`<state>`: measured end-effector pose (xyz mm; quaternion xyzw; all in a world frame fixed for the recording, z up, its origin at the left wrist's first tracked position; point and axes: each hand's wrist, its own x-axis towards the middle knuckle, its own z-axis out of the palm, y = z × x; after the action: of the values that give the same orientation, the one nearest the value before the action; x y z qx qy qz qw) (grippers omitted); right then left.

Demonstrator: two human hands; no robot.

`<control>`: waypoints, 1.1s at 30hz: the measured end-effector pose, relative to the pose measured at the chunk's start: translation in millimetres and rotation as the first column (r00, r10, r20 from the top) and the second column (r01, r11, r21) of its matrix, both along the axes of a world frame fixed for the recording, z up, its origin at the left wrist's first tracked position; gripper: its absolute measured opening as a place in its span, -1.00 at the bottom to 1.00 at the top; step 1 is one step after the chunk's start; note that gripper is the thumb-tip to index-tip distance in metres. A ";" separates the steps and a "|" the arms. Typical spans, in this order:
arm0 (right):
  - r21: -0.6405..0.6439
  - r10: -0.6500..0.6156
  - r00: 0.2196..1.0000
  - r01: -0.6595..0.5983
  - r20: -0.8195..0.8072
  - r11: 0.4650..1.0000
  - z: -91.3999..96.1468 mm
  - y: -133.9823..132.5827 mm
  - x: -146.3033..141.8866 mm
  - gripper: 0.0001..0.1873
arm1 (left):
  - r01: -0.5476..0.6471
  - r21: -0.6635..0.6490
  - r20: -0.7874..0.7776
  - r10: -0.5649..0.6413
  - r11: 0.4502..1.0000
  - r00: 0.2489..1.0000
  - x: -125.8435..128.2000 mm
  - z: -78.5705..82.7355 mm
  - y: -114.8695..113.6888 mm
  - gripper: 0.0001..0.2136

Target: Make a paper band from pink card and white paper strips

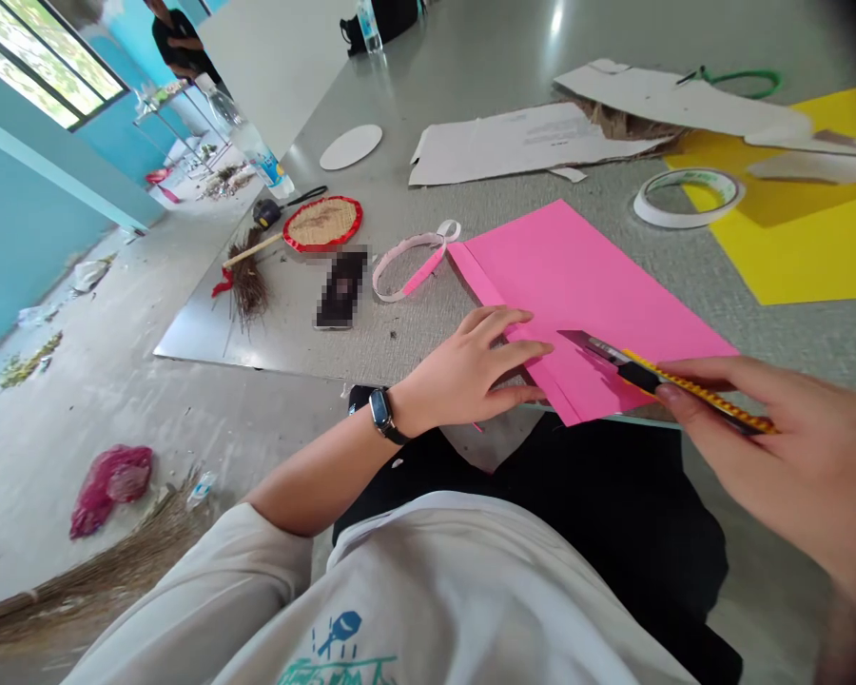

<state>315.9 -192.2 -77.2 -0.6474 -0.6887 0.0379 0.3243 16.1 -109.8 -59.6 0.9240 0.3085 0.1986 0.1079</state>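
A sheet of pink paper (599, 266) lies at the table's near edge, with a narrow strip marked off by a fold or cut along its left side. My left hand (489, 366) rests on that strip, fingers spread and pressing it down. In my right hand (763, 428) is a yellow-and-black utility knife (649, 371), its blade out and pointing left over the sheet. Whether the blade tip touches the paper I cannot tell. Just left of the sheet sits a pink-and-white paper band (414, 271) bent into a loop.
Around the table (485, 76) lie a phone (340, 290), a red-rimmed woven fan (323, 225), a tape measure (265, 212), a tape roll (689, 198), torn cardboard (506, 143), yellow paper (813, 247) and a water bottle (253, 147). A person (182, 43) stands far back left.
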 end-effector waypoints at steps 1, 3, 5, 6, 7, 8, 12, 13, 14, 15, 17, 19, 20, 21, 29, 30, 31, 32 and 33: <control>0.028 0.009 1.000 -0.009 0.023 1.000 2.3 0.4 -1.1 -0.68 | -0.005 0.008 0.027 0.004 1.000 1.000 1.6 -1.6 2.2 -0.55; 0.066 0.020 0.999 -0.023 0.042 0.998 6.9 1.7 -2.3 -0.69 | -0.024 0.011 0.065 0.024 1.000 0.998 5.0 -4.5 6.1 -0.59; 0.037 0.038 0.999 -0.038 0.011 0.999 11.7 3.7 -3.3 -0.66 | -0.042 0.004 0.088 0.042 0.999 0.995 9.1 -6.4 9.7 -0.62; 0.011 0.053 0.998 -0.053 -0.016 0.999 14.1 5.0 -3.9 -0.63 | -0.046 -0.001 0.094 0.046 0.999 0.994 11.6 -6.5 11.6 -0.63; -0.020 0.062 0.997 -0.063 -0.045 0.998 16.3 6.4 -4.7 -0.59 | -0.047 -0.007 0.095 0.047 0.999 0.994 14.4 -6.2 13.7 -0.64; -0.057 0.068 0.995 -0.072 -0.075 0.996 18.4 7.9 -5.3 -0.55 | -0.044 -0.014 0.090 0.045 0.999 0.995 17.4 -5.3 15.9 -0.65; -0.263 -0.007 0.979 -0.047 -0.203 0.964 23.4 11.9 -3.3 -0.50 | -0.022 -0.057 0.034 0.024 0.998 0.999 28.0 0.0 25.4 -0.67; -0.337 -0.056 0.972 -0.025 -0.229 0.941 24.2 11.7 -1.5 -0.48 | -0.015 -0.069 0.016 0.016 0.997 1.000 29.4 1.2 27.6 -0.67; -0.408 -0.110 0.962 -0.001 -0.249 0.913 25.1 10.8 0.5 -0.47 | -0.007 -0.081 0.000 0.007 0.997 1.000 30.0 2.2 29.7 -0.67; -0.467 -0.161 0.952 0.022 -0.260 0.884 26.1 9.4 2.5 -0.44 | 0.000 -0.092 -0.014 -0.001 0.996 1.000 30.0 3.1 31.5 -0.67; -0.538 -0.217 0.943 0.049 -0.254 0.841 28.2 5.7 5.0 -0.42 | 0.012 -0.107 -0.026 -0.015 0.994 1.000 28.6 4.4 34.5 -0.66; -0.541 -0.204 0.948 0.041 -0.243 0.840 29.8 1.6 4.7 -0.42 | 0.030 -0.110 -0.019 -0.032 0.993 0.999 27.1 5.3 36.1 -0.66; -0.533 -0.184 0.954 0.030 -0.238 0.846 30.1 -0.5 3.7 -0.43 | 0.039 -0.111 -0.012 -0.041 0.993 0.999 27.0 5.5 36.1 -0.65; -0.523 -0.165 0.959 0.021 -0.232 0.852 29.9 -2.7 2.4 -0.43 | 0.044 -0.114 -0.007 -0.046 0.992 0.999 27.5 5.7 35.5 -0.65; -0.486 -0.140 0.963 0.010 -0.231 0.874 10.7 -24.6 -0.3 -0.50 | -0.139 -0.151 -0.095 0.125 0.979 0.988 43.8 6.9 16.1 -0.46; -0.495 -0.134 0.956 -0.013 -0.260 0.869 7.2 -26.5 0.9 -0.49 | -0.145 -0.160 -0.110 0.128 0.976 0.986 45.6 7.7 14.7 -0.48; -0.510 -0.125 0.947 -0.046 -0.297 0.859 4.0 -27.9 2.6 -0.47 | -0.153 -0.170 -0.124 0.133 0.973 0.983 47.1 8.8 13.9 -0.52; -0.516 -0.115 0.935 -0.080 -0.335 0.853 1.1 -28.8 4.6 -0.44 | -0.163 -0.179 -0.138 0.140 0.970 0.981 48.6 9.9 13.6 -0.56; -0.517 -0.104 0.924 -0.109 -0.367 0.849 -1.4 -29.4 6.9 -0.41 | -0.174 -0.188 -0.152 0.147 0.967 0.978 49.9 11.1 13.7 -0.58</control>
<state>322.8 -221.6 -78.5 -0.6904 -0.5759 0.3511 0.2613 65.9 -96.1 -48.5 0.8918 0.4074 0.1111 0.1625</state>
